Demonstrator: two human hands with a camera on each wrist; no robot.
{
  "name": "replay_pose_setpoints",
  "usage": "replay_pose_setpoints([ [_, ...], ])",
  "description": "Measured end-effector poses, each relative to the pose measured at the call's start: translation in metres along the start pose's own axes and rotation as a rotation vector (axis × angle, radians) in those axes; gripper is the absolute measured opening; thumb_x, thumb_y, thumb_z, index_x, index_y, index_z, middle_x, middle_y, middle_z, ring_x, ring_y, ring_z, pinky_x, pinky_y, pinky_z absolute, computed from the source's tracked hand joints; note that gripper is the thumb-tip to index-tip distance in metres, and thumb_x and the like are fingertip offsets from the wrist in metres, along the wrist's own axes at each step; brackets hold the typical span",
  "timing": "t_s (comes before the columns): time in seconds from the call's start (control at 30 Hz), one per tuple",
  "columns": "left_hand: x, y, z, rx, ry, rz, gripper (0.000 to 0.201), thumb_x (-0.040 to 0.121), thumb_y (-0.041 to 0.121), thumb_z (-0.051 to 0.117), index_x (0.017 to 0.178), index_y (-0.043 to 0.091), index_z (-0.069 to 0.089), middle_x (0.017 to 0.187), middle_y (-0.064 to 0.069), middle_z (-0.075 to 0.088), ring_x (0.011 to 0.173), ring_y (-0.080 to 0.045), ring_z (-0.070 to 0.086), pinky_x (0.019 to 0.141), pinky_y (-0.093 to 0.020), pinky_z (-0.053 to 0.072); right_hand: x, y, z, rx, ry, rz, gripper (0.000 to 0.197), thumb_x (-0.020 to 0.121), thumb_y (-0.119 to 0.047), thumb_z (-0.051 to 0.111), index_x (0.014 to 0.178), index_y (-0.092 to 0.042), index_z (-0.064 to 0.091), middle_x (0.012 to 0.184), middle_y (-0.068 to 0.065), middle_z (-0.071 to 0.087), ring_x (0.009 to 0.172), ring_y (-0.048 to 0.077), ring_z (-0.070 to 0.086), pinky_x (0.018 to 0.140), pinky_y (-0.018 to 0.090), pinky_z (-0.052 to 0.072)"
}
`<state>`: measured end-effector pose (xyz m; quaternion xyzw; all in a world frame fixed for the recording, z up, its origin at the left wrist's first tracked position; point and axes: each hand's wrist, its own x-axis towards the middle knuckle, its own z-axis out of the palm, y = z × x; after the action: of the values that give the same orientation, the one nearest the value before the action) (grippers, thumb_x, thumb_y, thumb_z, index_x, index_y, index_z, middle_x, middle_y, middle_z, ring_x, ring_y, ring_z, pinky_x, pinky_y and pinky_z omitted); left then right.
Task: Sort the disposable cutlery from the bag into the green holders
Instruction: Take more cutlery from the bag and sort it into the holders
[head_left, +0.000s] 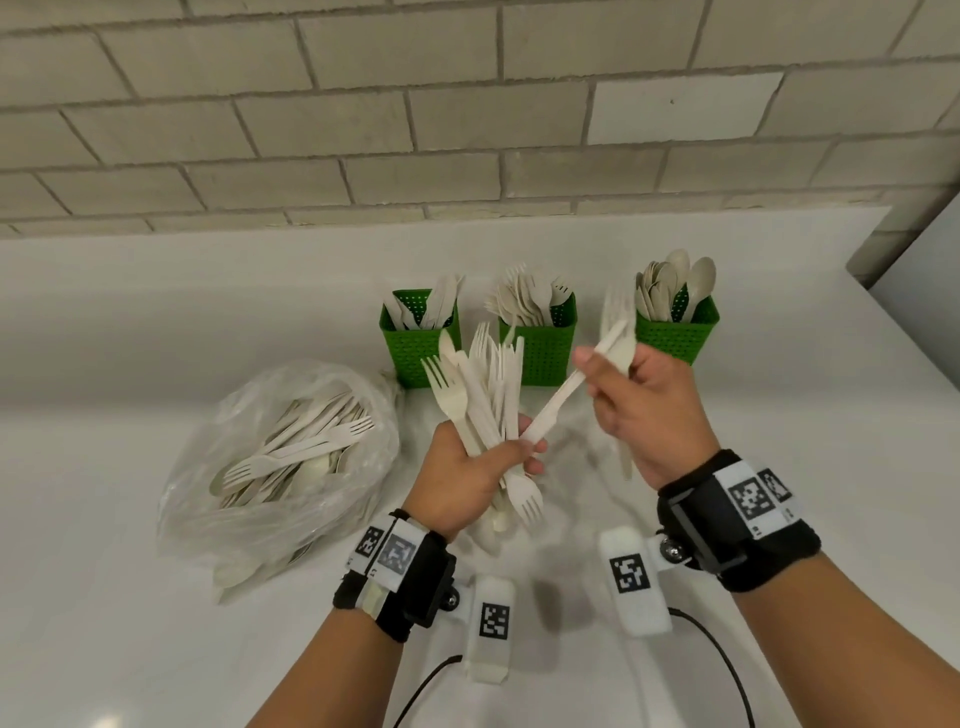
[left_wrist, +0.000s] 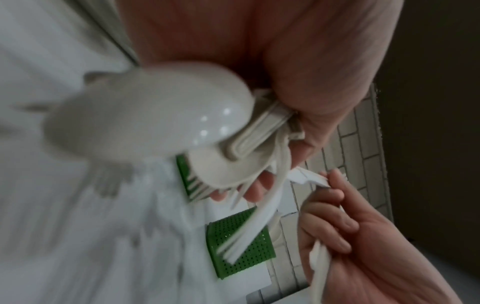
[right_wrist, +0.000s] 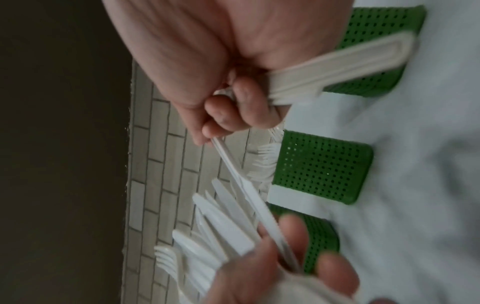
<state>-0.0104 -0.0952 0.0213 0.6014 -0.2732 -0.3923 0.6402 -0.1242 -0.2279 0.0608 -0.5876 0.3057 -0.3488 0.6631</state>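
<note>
1. Head view: a fanned bundle of cutlery is clutched in the grip of the left hand, fingers curled round the handles, in front of the middle holder. A single knife is pinched in the right hand, with a fork also held there. Left of the middle holder stands the left holder with knives; right of it the right holder with spoons. The bag of cutlery lies on the white bench, left of the holders.

2. Left wrist view: a spoon bowl is seen jutting from the closed left grip; the picture is blurred.

3. Right wrist view: the right fingers are curled round a handle and the knife.
</note>
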Motion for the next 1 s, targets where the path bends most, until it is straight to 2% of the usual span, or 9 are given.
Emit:
replay_pose_setpoints([
  [0.2,0.005,-0.002,-0.011,-0.072,0.125,-0.023,0.03,0.088,-0.006,0.062,0.07,0.016,0.072,0.068,-0.014,0.067,0.068,-0.029,0.066,0.077,-0.045,0.055,0.007,0.0,-0.02,-0.034,0.1,0.019,0.017,0.075,-0.01,0.08,0.084,-0.013,0.067,0.056,-0.007,0.043,0.044,0.006,0.033,0.041,0.018,0.031],
  [0.3,0.008,-0.001,-0.016,0.044,0.137,0.035,0.017,0.083,0.004,0.065,0.071,0.015,0.068,0.064,-0.008,0.066,0.066,-0.026,0.065,0.075,-0.046,0.055,0.009,-0.002,-0.033,-0.495,0.195,-0.156,0.057,0.059,-0.036,0.09,0.105,-0.016,0.061,0.093,-0.003,0.058,0.081,0.005,0.056,0.069,0.016,0.049],
  [0.4,0.009,0.002,-0.022,0.11,0.088,0.038,0.017,0.085,0.003,0.065,0.076,0.016,0.069,0.068,-0.007,0.07,0.069,-0.025,0.068,0.077,-0.044,0.055,0.002,-0.009,-0.037,-0.996,-0.038,-0.352,0.083,0.048,-0.061,0.084,0.115,-0.018,0.061,0.106,0.0,0.049,0.092,0.015,0.052,0.077,0.035,0.049],
  [0.53,0.006,0.003,-0.016,0.012,0.018,0.02,0.028,0.089,-0.005,0.062,0.075,0.017,0.073,0.071,-0.01,0.07,0.069,-0.029,0.067,0.077,-0.046,0.057,-0.007,0.013,-0.015,-1.424,-0.414,-0.266,0.041,0.076,-0.051,0.074,0.085,-0.012,0.069,0.082,0.0,0.047,0.08,0.024,0.055,0.065,0.032,0.038],
  [0.6,0.005,0.002,-0.014,-0.103,0.023,0.009,0.021,0.089,-0.004,0.063,0.079,0.011,0.072,0.071,-0.013,0.068,0.067,-0.03,0.065,0.075,-0.047,0.057,-0.008,0.031,-0.015,-1.303,-0.415,-0.119,0.042,0.089,-0.046,0.061,0.073,-0.007,0.063,0.073,0.003,0.053,0.074,0.026,0.058,0.062,0.034,0.037],
  [0.7,0.006,0.003,-0.021,-0.224,0.04,-0.014,0.013,0.081,0.005,0.068,0.088,-0.005,0.064,0.072,-0.021,0.066,0.064,-0.03,0.065,0.065,-0.04,0.057,-0.009,0.035,-0.016,-0.665,-0.197,0.152,0.043,0.094,-0.043,0.055,0.063,-0.014,0.054,0.052,-0.005,0.046,0.045,0.011,0.043,0.052,0.029,0.034],
  [0.8,0.003,0.006,-0.021,-0.18,-0.053,-0.038,0.009,0.079,0.008,0.067,0.085,0.001,0.069,0.074,-0.021,0.068,0.064,-0.029,0.066,0.064,-0.038,0.057,-0.01,0.016,0.0,-0.242,-0.159,0.122,0.027,0.09,-0.04,0.061,0.079,-0.016,0.067,0.045,-0.013,0.043,0.039,0.002,0.039,0.044,0.017,0.032],
  [0.93,0.0,0.005,-0.009,-0.155,-0.132,-0.019,0.009,0.083,0.007,0.067,0.09,0.003,0.07,0.079,-0.022,0.069,0.068,-0.03,0.066,0.067,-0.039,0.056,-0.014,0.0,0.025,-0.184,-0.27,-0.043,0.031,0.09,-0.02,0.065,0.072,0.006,0.062,0.051,0.006,0.057,0.049,0.016,0.057,0.049,0.02,0.048],
  [1.0,0.001,0.005,-0.009,-0.184,-0.079,0.007,0.016,0.085,0.009,0.07,0.099,0.0,0.068,0.084,-0.022,0.07,0.069,-0.03,0.067,0.064,-0.037,0.056,-0.011,0.001,0.023,-0.215,-0.171,-0.072,0.023,0.091,-0.01,0.064,0.07,-0.002,0.063,0.048,-0.009,0.056,0.045,0.002,0.051,0.05,0.012,0.042],
])
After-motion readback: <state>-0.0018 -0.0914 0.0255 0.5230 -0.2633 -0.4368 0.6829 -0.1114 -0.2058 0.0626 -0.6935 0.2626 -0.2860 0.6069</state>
